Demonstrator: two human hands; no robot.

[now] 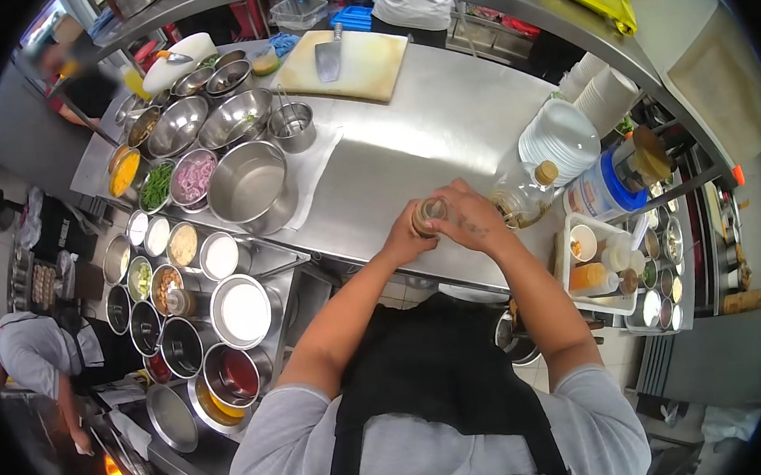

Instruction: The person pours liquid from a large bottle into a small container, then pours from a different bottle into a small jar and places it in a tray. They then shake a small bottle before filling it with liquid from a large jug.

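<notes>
Above the desk (pixel 377 185), by its near edge: one container (pixel 432 209) held two-handed.
Left hand (pixel 407 240) and right hand (pixel 475 219) curl closed around it, probably a jar, though partly hidden. Broad steel reaches from them to one far cutting board (pixel 377 66) with one broad blade (pixel 328 62); one large pot (pixel 252 189) borders it left, one corked bottle (pixel 520 194) right.

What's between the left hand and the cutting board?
Only bare steel countertop between the left hand and the cutting board, in the head view.

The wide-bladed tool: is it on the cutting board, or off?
On: the wide-bladed tool lies there, its blade well inside the edges of the cutting board.
</notes>
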